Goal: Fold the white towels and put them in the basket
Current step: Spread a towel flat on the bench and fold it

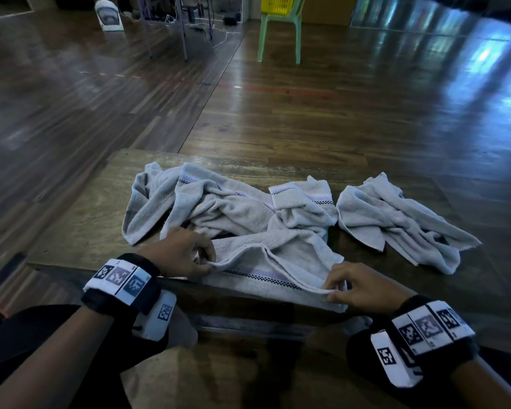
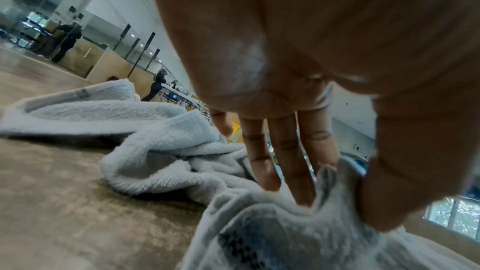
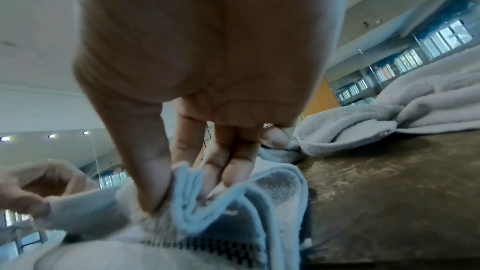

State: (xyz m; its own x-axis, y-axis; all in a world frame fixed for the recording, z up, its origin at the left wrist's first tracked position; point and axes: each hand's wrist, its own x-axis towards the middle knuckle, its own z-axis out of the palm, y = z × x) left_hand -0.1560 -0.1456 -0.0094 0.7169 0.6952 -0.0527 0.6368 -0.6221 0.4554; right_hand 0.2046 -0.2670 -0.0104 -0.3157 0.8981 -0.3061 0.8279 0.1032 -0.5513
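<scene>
On the wooden table, both hands pinched the near towel at its hem corners, left hand and right hand; soft and limp, it seemed best gripped there.

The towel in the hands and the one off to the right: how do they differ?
The near towel is pinched at its edge by the left hand and the right hand; the right towel lies untouched. The near towel is partly spread, showing a checkered band; the right towel is crumpled. Both are white and rest on the table.
</scene>
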